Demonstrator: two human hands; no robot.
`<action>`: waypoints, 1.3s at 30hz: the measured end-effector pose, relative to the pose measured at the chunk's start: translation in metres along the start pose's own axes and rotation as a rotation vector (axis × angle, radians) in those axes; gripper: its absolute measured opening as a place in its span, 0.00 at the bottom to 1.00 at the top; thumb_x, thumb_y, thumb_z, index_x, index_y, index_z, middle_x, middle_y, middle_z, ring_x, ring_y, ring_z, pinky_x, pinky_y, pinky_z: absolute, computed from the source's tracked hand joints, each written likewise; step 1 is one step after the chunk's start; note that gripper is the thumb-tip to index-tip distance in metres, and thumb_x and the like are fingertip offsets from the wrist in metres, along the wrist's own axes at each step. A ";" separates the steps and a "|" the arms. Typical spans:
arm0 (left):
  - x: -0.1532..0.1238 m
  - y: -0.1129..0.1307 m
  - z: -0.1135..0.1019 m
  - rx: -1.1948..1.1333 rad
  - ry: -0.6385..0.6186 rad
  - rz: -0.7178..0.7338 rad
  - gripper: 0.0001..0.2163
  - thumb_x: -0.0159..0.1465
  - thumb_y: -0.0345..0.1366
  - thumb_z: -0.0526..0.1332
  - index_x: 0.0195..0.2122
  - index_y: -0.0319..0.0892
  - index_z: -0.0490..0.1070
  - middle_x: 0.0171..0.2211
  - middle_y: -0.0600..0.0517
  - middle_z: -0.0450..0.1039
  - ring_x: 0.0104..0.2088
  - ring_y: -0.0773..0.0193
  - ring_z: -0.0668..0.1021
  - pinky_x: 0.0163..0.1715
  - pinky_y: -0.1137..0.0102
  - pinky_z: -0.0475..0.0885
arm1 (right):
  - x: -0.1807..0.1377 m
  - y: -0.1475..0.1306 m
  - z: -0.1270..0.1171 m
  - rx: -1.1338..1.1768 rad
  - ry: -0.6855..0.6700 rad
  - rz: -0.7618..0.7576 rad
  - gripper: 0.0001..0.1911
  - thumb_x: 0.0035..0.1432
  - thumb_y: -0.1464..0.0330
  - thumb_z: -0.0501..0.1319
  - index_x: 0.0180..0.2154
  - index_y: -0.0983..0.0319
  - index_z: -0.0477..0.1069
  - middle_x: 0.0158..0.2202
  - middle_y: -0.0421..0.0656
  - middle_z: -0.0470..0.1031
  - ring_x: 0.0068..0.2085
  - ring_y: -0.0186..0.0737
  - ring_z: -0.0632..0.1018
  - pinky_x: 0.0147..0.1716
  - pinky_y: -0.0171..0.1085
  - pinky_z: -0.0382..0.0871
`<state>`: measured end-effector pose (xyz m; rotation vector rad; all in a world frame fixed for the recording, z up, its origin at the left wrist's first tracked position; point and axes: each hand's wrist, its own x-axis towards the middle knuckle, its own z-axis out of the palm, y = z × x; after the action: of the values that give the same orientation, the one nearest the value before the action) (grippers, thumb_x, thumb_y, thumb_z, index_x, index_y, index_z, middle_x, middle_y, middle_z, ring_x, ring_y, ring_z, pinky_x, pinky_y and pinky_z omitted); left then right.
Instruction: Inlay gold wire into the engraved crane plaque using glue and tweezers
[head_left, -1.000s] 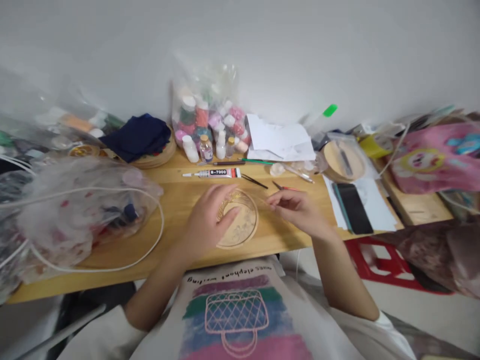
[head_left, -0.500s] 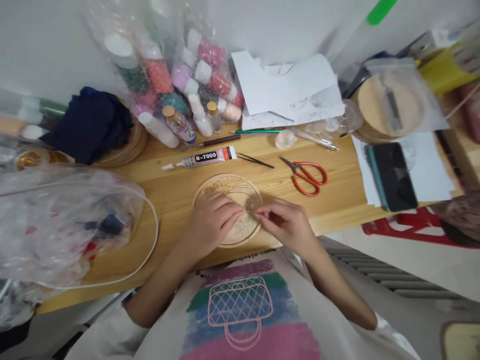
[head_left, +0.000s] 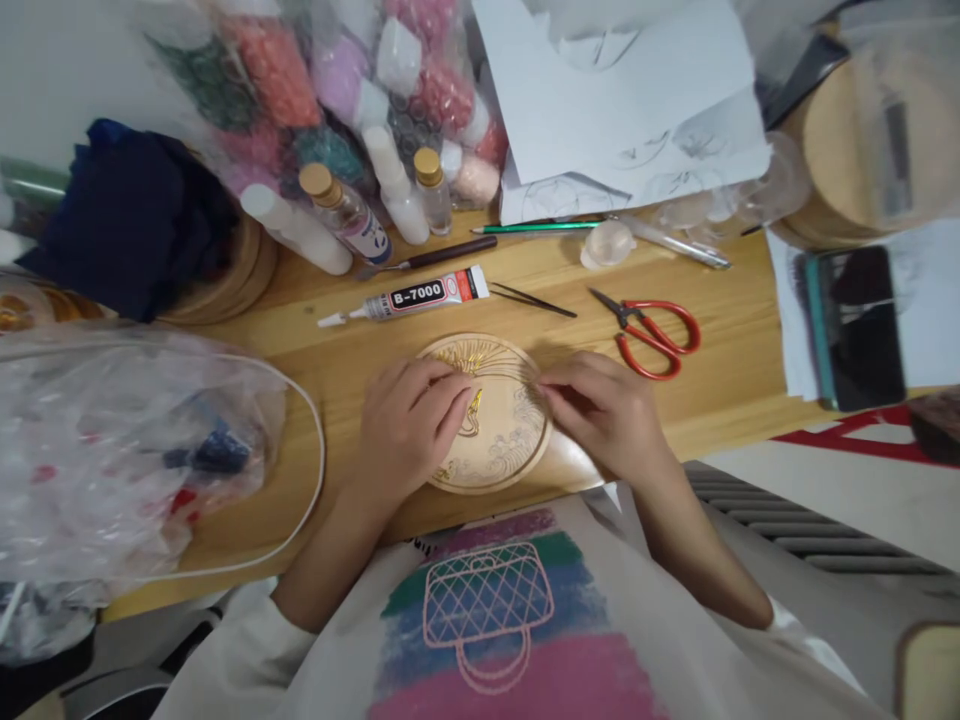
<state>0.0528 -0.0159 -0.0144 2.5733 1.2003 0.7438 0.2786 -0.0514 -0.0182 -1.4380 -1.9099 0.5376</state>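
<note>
A round wooden disc [head_left: 499, 420] lies on the table, with line drawings of waves and rays on its face. Gold wire [head_left: 472, 352] follows the rays along its upper edge, and a small gold wire shape [head_left: 472, 412] shows left of the middle. My left hand [head_left: 412, 425] covers the disc's left side, thumb and forefinger pinched just above that shape. At the right rim my right hand [head_left: 607, 415] has its fingertips pinched together. Whatever sits between either set of fingertips is too small to make out.
Beyond the disc lie a B-7000 glue tube [head_left: 420, 295], tweezers [head_left: 534, 299] and red-handled scissors [head_left: 652, 332]. Bottles [head_left: 345, 215], bagged jars and paper sheets [head_left: 630, 90] stand behind. A plastic bag [head_left: 112, 450] with a white cable [head_left: 319, 440] is left, a phone [head_left: 859, 330] right.
My hands have moved apart; the right one is now at the disc's rim. The gold shape near the middle has come into sight. The view has shifted closer.
</note>
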 end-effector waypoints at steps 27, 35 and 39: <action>-0.023 0.001 0.009 -0.052 -0.082 -0.065 0.18 0.66 0.37 0.59 0.57 0.43 0.65 0.60 0.40 0.66 0.63 0.48 0.67 0.60 0.48 0.65 | 0.016 0.005 0.003 -0.317 -0.074 -0.159 0.11 0.66 0.66 0.57 0.38 0.60 0.78 0.33 0.44 0.79 0.32 0.39 0.77 0.32 0.38 0.69; -0.022 0.002 0.004 -0.011 -0.136 -0.025 0.23 0.66 0.43 0.59 0.59 0.39 0.64 0.61 0.35 0.64 0.63 0.44 0.66 0.60 0.49 0.65 | 0.020 0.006 0.001 -0.342 -0.136 -0.159 0.12 0.67 0.66 0.56 0.39 0.60 0.78 0.33 0.45 0.79 0.34 0.41 0.79 0.32 0.39 0.71; -0.022 0.001 0.004 -0.007 -0.142 -0.020 0.23 0.66 0.43 0.59 0.59 0.39 0.63 0.61 0.35 0.64 0.63 0.44 0.66 0.59 0.49 0.65 | 0.020 0.006 0.001 -0.309 -0.154 -0.121 0.12 0.67 0.66 0.56 0.39 0.59 0.78 0.33 0.45 0.78 0.34 0.41 0.78 0.33 0.40 0.71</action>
<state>0.0435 -0.0332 -0.0250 2.5563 1.1756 0.5492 0.2783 -0.0303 -0.0172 -1.4913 -2.2646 0.3133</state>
